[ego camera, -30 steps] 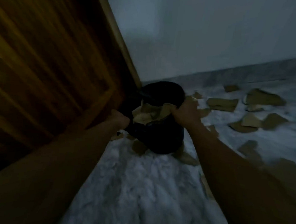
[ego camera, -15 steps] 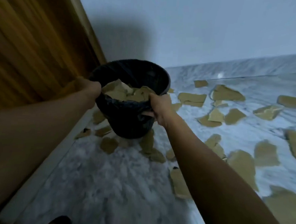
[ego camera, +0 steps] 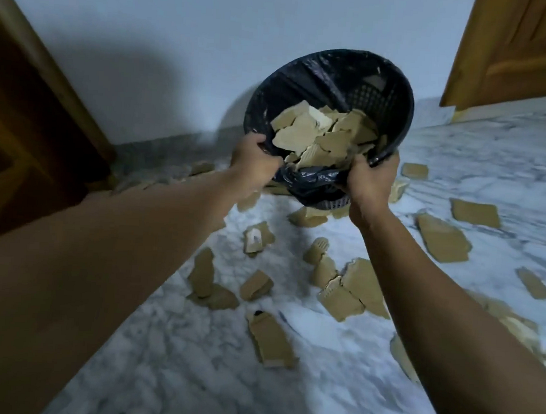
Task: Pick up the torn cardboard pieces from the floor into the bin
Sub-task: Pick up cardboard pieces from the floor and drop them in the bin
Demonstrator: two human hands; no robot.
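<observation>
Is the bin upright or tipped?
Tipped: the left hand and right hand hold the bin with its mouth facing the camera, cardboard pieces against the near rim.

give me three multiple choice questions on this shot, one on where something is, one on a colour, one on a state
1. Where is the bin?
A. on a table
B. held up in both hands
C. on a shelf

2. What colour is the bag lining it?
A. white
B. green
C. black

3. How does the bin sit?
A. upright
B. tilted, mouth toward the camera
C. upside down

Answers:
1 B: the left hand and right hand grip its rim above the floor.
2 C: dark plastic folds over the rim.
3 B: the cardboard pieces inside show through the open mouth.
</observation>
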